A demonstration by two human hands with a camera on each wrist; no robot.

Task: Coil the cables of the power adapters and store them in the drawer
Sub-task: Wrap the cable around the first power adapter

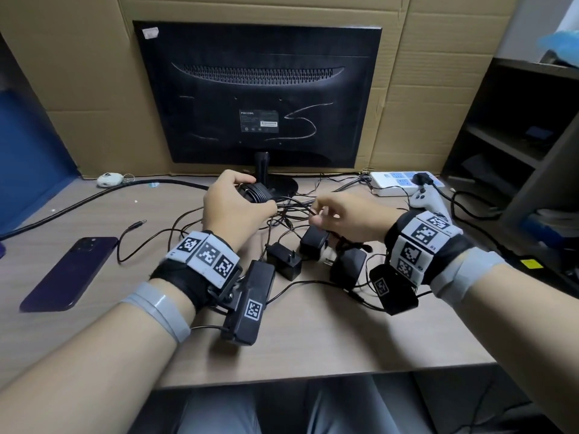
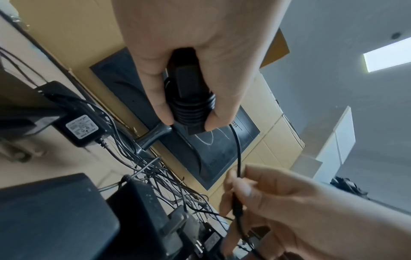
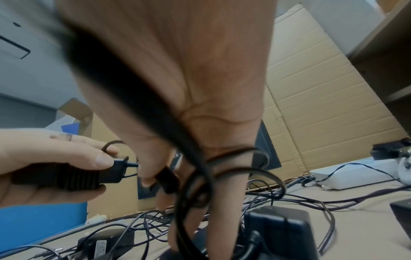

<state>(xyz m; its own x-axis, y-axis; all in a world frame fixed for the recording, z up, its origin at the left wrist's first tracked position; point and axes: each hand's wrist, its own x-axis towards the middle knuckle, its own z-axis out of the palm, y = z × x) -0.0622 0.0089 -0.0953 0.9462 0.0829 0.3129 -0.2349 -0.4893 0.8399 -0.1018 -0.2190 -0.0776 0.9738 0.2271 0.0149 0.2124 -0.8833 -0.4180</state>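
My left hand (image 1: pixel 233 202) grips a black power adapter (image 1: pixel 255 192) with its cable wound in several turns round the body (image 2: pixel 191 109), held above the desk in front of the monitor stand. The free end of that cable (image 2: pixel 238 151) runs to my right hand (image 1: pixel 326 214), which pinches it near the plug (image 2: pixel 237 207) between thumb and fingers. In the right wrist view the adapter (image 3: pixel 89 177) shows in the left hand at left. Three other black adapters (image 1: pixel 283 260) (image 1: pixel 314 241) (image 1: pixel 347 267) lie on the desk among tangled thin cables. No drawer is in view.
A monitor (image 1: pixel 260 92) stands with its back to me against cardboard. A dark phone (image 1: pixel 70 272) lies at the left. A white power strip (image 1: pixel 404 183) and a white controller (image 1: pixel 427 198) sit at the back right. Shelves (image 1: pixel 517 136) stand at right. A thick black cable (image 1: pixel 94 195) crosses left.
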